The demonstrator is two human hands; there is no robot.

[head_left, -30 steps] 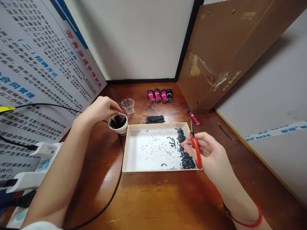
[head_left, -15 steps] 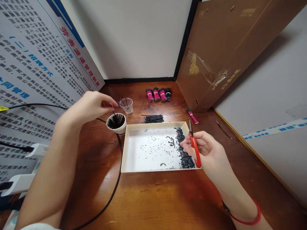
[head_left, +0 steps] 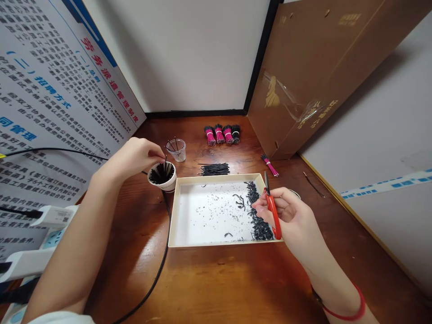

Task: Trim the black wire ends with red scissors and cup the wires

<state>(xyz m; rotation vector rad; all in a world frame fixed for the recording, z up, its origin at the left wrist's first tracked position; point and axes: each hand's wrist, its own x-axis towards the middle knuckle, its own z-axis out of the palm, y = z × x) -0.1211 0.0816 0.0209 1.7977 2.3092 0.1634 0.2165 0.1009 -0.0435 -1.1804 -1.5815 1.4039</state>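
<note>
My left hand (head_left: 143, 155) reaches over a white paper cup (head_left: 168, 185) packed with thin black wires (head_left: 158, 175). Its thumb and forefinger are pinched at the top of one black wire (head_left: 165, 164) standing up at the cup's rim. My right hand (head_left: 290, 213) holds red-handled scissors (head_left: 274, 218) above the right side of a shallow cream box (head_left: 209, 245), blades pointing away from me. Thumb and forefinger of that hand meet beside the scissors. Black clippings (head_left: 261, 222) are heaped along the box's right side, with small bits scattered over its white bottom.
A clear plastic cup (head_left: 180, 156) with a few wires stands behind the paper cup. Beyond the box lies a row of black wires (head_left: 215, 169); tied pink-and-black bundles (head_left: 219, 134) sit farther back. A black cable (head_left: 164, 258) runs left of the box. A brown carton (head_left: 303, 81) stands right.
My left hand has moved slightly down and right, closer to the wires in the paper cup. My right hand still holds the scissors in nearly the same place. The view has shifted slightly.
</note>
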